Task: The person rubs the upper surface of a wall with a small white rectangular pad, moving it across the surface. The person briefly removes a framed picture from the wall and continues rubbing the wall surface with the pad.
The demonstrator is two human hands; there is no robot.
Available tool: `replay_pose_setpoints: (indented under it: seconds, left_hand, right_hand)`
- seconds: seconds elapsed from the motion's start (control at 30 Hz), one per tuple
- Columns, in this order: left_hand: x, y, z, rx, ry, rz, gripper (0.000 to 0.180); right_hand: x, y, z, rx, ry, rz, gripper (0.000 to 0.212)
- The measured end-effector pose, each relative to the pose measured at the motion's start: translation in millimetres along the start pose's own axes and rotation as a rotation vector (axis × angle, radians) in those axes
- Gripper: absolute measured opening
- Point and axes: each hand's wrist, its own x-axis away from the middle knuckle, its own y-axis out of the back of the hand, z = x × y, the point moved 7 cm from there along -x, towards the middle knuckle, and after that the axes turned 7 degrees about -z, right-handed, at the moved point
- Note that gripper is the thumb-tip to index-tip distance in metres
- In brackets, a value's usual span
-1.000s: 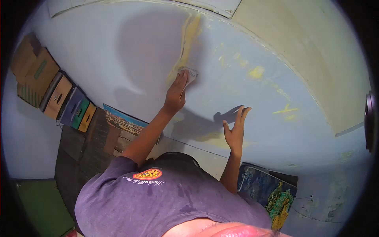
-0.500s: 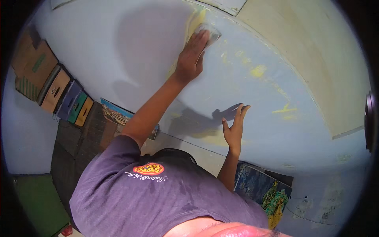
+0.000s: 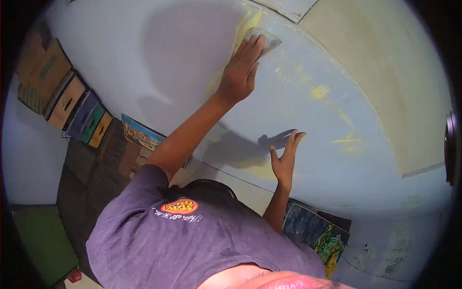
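My left hand (image 3: 237,79) reaches up to a pale blue wall (image 3: 187,91). Its fingers press a greyish-white flat pad (image 3: 269,40) against the surface; motion blurs the pad, so its exact kind is unclear. Beside the pad runs a yellow streak (image 3: 253,20), and more yellow patches (image 3: 319,92) mark the wall to the right. Lower down, my right hand (image 3: 284,164) is raised close to the wall with thumb and fingers apart, holding nothing. Whether its fingertips touch the wall I cannot tell.
At left stand coloured drawers (image 3: 86,118) with a cardboard box (image 3: 45,77) on top. A picture panel (image 3: 143,133) leans at the wall's foot. Lower right, green and yellow cloth (image 3: 329,245) hangs on a dark blue panel (image 3: 303,221). A beige surface (image 3: 380,91) borders the wall.
My left hand and the pad have shifted slightly right in the picture, still against the wall. The view has tilted a little. My right hand keeps nearly the same pose.
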Motion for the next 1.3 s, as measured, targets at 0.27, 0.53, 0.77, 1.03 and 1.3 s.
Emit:
replay_pose_setpoints:
  seconds: [0.27, 0.53, 0.77, 1.03, 1.3]
  left_hand:
    - [-25, 2, -1, -0.033, -0.067, -0.029, 0.056]
    - [147, 27, 13, -0.093, 0.318, 0.189, 0.061]
    - [98, 39, -15, -0.136, 0.178, 0.154, 0.059]
    - [-45, -3, -19, -0.440, -0.194, 0.015, 0.043]
    - [101, 8, 4, -0.427, -0.050, 0.291, 0.047]
  right_hand:
    - [1, -2, 1, -0.017, -0.009, 0.019, 0.096]
    - [-3, -1, 7, -0.024, -0.038, 0.032, 0.098]
    - [2, -1, -3, -0.006, -0.026, 0.012, 0.099]
    - [1, -4, -1, -0.055, -0.057, 0.041, 0.102]
    - [0, -2, 3, -0.089, -0.096, 0.074, 0.100]
